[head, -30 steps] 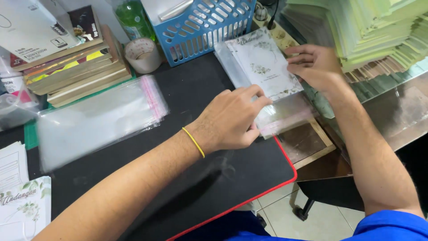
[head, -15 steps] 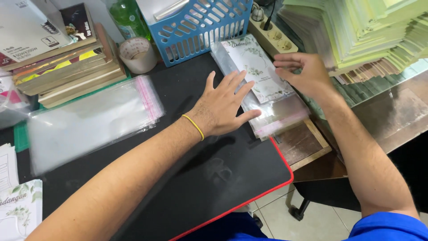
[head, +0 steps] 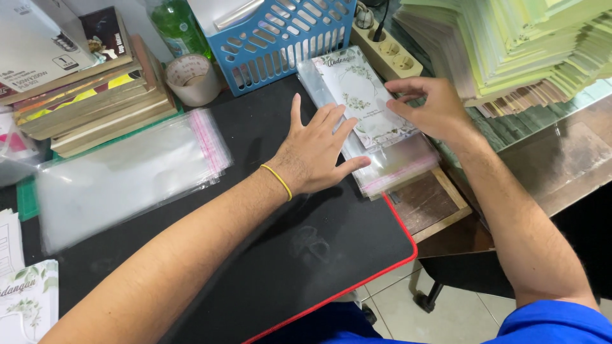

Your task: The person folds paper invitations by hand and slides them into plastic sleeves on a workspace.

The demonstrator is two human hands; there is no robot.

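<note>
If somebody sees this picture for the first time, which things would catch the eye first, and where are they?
In the middle, the left hand lies flat on a clear sleeve holding a floral card, while the right hand touches the card's right edge. At the top right rises a tall stack of green paper. A blue basket stands at the top centre, and a pile of empty sleeves lies on the left of the black mat.
</note>
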